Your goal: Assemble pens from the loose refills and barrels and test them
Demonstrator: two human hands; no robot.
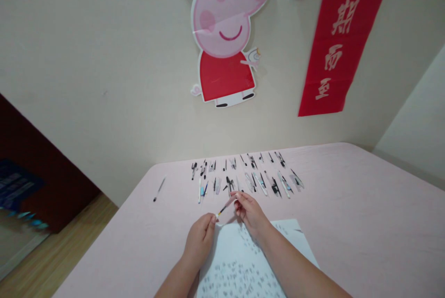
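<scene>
Between my hands, above the top edge of a written sheet of paper [239, 270], is a thin pen refill [224, 208] with a dark section and a yellowish bit near its lower end. My left hand [202, 237] is closed, pinching the lower left end between thumb and finger. The upper right end is in the fingertips of my right hand [248, 210], which is closed in a pinch. Whether a clear pen barrel surrounds the refill at that end, I cannot tell. Just beyond my right fingers lie black pen parts [229, 183].
Two rows of pens and pen parts [253, 182] lie along the back of the pink-covered table [365, 224]. A single clear pen with a dark end [159, 190] lies apart at the left. The wall behind bears a cartoon pig cutout [225, 34] and a red banner [333, 57].
</scene>
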